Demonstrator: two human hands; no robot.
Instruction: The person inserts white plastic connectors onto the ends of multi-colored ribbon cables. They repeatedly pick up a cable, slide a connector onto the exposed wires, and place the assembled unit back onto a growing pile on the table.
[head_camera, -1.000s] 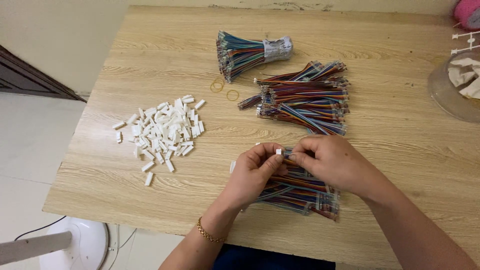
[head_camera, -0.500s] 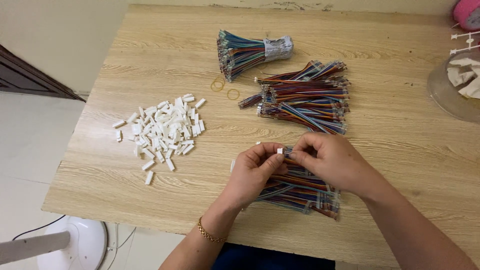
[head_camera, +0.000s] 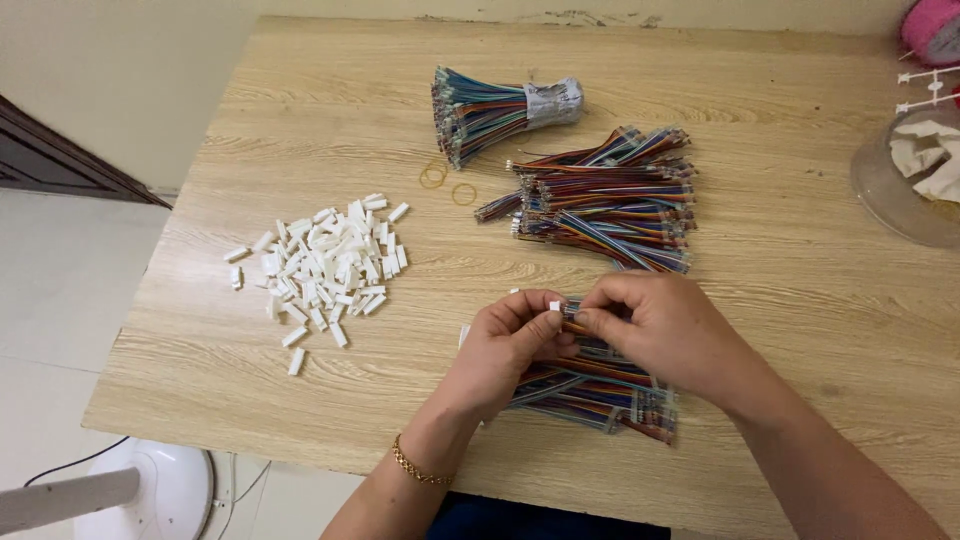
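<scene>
Head camera, steeply downward over wooden table (head_camera: 300, 420).

A light wooden table (head_camera: 300, 110) with visible grain fills most of the view, seen from above. Beyond its far edge runs a plain cream wall (head_camera: 120, 60). To the left lies a pale tiled floor (head_camera: 50, 300), with a dark wooden piece (head_camera: 50, 160) against the wall. A white fan base (head_camera: 165, 495) stands below. Lighting is soft and even.
</scene>
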